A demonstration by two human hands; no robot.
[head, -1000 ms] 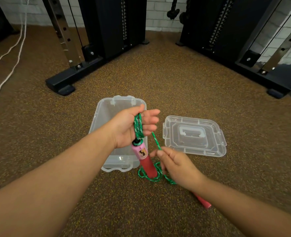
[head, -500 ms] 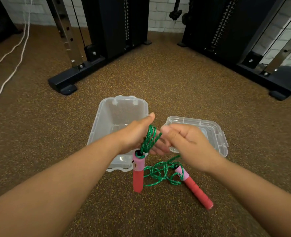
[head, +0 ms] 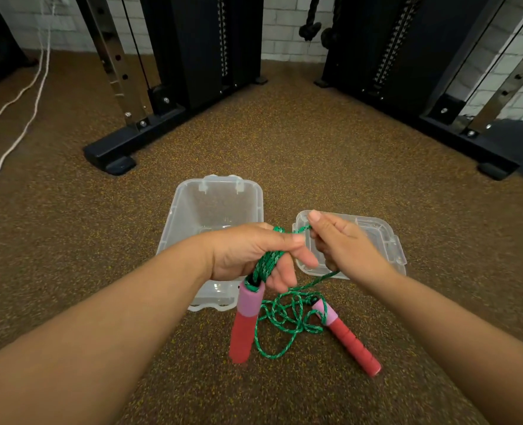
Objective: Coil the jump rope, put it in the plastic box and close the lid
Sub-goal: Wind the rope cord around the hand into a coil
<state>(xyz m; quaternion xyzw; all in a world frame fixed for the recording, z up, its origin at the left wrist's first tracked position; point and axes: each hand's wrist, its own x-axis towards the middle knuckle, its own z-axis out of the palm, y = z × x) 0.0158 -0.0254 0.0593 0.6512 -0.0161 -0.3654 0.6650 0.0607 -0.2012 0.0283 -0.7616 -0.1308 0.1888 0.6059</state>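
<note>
The jump rope (head: 284,317) is green cord with two pink-and-red handles. My left hand (head: 251,253) is shut on several wound loops of the cord, and one handle (head: 244,320) hangs down from it. My right hand (head: 343,243) pinches the cord just right of the left hand, above the lid. The rest of the cord lies in a loose tangle on the floor, ending at the second handle (head: 346,338), which lies flat. The clear plastic box (head: 214,207) stands open behind my left hand. Its clear lid (head: 386,240) lies flat on the floor to the right of the box.
Brown speckled rubber floor all around. A black gym machine base (head: 125,148) stands at the back left and another black frame (head: 456,130) at the back right. A white cable (head: 17,111) runs along the floor at far left.
My right hand has come up from the floor with the cord and now holds it beside the left hand. The second handle has been dragged into view on the floor.
</note>
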